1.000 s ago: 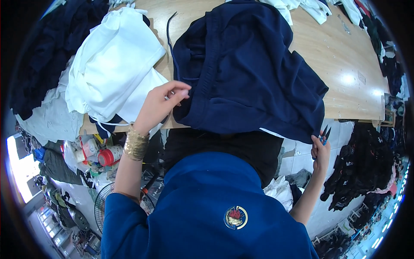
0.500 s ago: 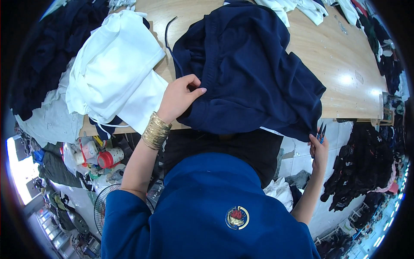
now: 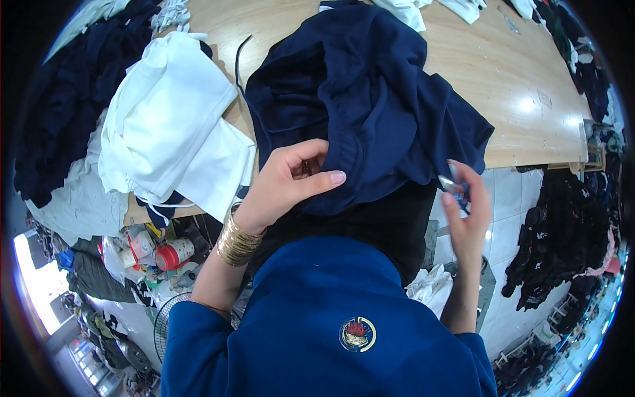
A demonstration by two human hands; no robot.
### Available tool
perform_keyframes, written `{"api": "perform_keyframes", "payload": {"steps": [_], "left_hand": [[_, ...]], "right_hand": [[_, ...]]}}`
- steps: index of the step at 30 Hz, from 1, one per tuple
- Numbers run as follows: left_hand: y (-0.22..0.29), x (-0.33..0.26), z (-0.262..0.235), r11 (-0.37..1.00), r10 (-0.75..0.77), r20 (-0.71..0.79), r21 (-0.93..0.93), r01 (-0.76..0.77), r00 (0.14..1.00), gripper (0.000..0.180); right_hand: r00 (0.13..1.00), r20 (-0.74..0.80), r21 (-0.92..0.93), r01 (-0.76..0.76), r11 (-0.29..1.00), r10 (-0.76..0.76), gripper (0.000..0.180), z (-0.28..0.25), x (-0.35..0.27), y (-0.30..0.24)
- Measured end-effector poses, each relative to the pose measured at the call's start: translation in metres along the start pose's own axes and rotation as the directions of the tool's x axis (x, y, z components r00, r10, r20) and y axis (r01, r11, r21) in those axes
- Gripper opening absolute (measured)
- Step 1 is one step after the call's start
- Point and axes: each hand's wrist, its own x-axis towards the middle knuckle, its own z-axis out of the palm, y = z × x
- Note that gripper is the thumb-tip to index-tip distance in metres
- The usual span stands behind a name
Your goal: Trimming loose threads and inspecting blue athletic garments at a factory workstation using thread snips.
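- Head view: left hand (image 3: 291, 185) pinched the navy garment (image 3: 370, 112) hem, directly at its fingertips.
- Right hand (image 3: 466, 205) (closed around small snips (image 3: 456, 186)) sat just right of that edge.

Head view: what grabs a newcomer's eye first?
The big navy garment heaped mid-table, its near edge pinched by the left hand. Left of it lies a bright white garment pile on the wooden table. The right hand holds small snips at the garment's right corner.
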Motion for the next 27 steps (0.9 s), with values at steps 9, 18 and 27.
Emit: {"api": "perform_keyframes", "payload": {"steps": [9,18,27], "left_hand": [[0.008,-0.005,0.013,0.990,0.048,-0.008,0.131,-0.046,0.999,0.023],[0.009,-0.006,0.012,0.986,0.052,-0.024,0.163,-0.047,0.998,0.022],[0.012,-0.005,0.013,0.979,0.060,-0.013,0.196,-0.057,0.998,0.023]], "right_hand": [[0.932,0.062,-0.161,0.363,0.918,-0.357,0.030,0.032,0.021,-0.043],[0.922,0.062,-0.209,0.387,0.898,-0.382,0.027,0.030,0.020,-0.046],[0.910,0.063,-0.268,0.411,0.871,-0.410,0.027,0.024,0.020,-0.050]]}}
